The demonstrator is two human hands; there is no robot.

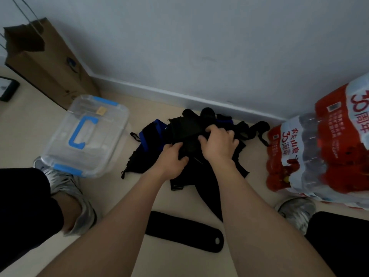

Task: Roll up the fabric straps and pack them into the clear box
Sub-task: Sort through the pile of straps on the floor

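Hands (173, 156) (218, 145) curled, gripping straps (185, 124) (black pile)

Both bare forearms reach forward from the bottom of the view and draw closer toward the wrists. The left hand (172, 157) lies knuckles up, its thumb laid forward and its fingers curled round a fold of the black straps (184, 127). The right hand (218, 145) sits just beside it and slightly farther forward, back facing up, fingers bent down and gripping the same straps, thumb pointing toward the left hand. The 2 hands are close together but not touching.
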